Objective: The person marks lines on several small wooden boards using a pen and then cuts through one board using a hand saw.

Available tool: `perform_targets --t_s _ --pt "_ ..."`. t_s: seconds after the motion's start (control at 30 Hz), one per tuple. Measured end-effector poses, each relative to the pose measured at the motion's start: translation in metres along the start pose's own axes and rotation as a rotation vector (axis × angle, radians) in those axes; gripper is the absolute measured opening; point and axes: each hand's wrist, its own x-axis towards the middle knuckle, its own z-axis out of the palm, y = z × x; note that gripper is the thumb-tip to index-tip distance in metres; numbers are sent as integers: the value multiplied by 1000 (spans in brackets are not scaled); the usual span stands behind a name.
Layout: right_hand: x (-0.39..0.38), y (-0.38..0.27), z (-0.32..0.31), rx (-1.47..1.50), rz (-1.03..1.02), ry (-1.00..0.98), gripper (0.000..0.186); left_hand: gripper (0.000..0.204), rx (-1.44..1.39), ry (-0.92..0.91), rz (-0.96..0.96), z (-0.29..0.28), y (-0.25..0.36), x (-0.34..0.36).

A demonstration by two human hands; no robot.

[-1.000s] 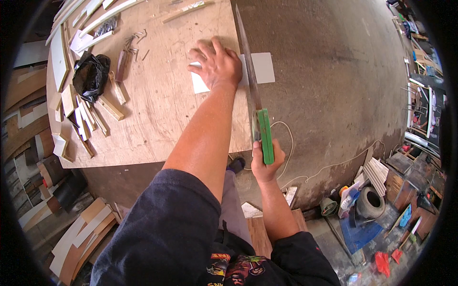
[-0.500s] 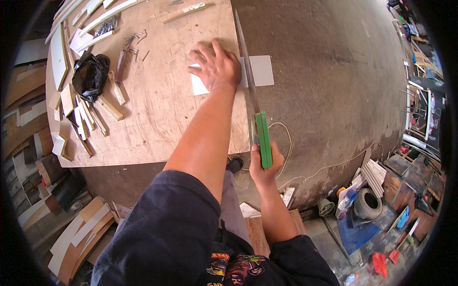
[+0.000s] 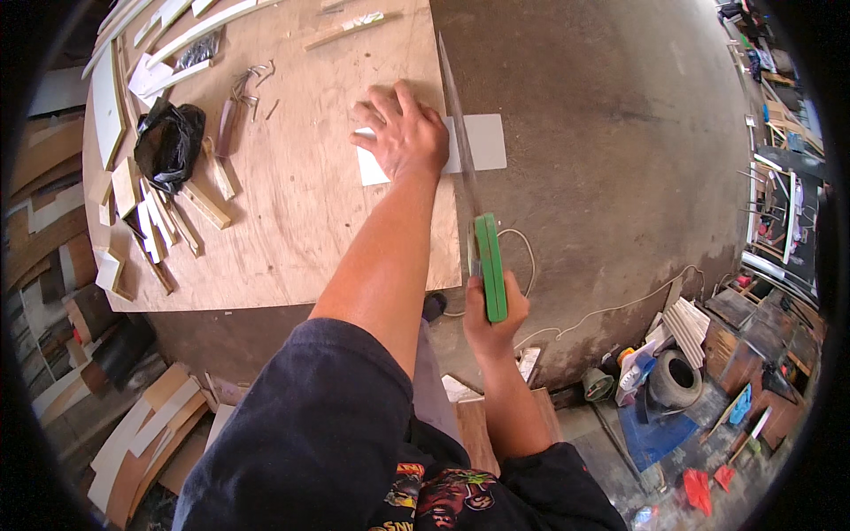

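Fingers spread, my left hand (image 3: 405, 133) presses down on a white board (image 3: 482, 142) laid across the right edge of the plywood table (image 3: 328, 230). Part of the board sticks out past that edge, over the floor. A handsaw (image 3: 490, 267) with a green handle is gripped in my right hand (image 3: 493, 319), just off the table's near right corner. Its thin blade points away from me and lies across the board, close beside the table edge. How deep the blade sits in the board I cannot tell.
On the table's left lie a black plastic bag (image 3: 170, 142), wood offcuts (image 3: 205, 205), a screwdriver-like tool (image 3: 227, 128) and several bent metal pieces (image 3: 257, 75). A pale cord (image 3: 602, 310) runs over the floor. A tyre (image 3: 675, 382) and scraps stand at the lower right.
The table, board and both hands appear slightly lower in the picture. My left hand still presses the board, and my right hand keeps its grip on the saw, whose blade stays across the board.
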Motion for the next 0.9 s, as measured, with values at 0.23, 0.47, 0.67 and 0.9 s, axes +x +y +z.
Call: perform_targets --t_s 0.23,0.47,0.67,0.9 --pt "2 -18 -7 21 94 -28 15 50 -24 2 -13 -3 3 2" --pt "11 -42 -16 -32 109 -63 23 54 -50 -193 -49 -22 8 2" --pt "10 -60 -32 -55 177 -140 23 51 -60 -78 -37 -8 4 2" --pt "13 -73 -37 -54 201 -136 22 57 -20 -219 -64 -24 9 5"
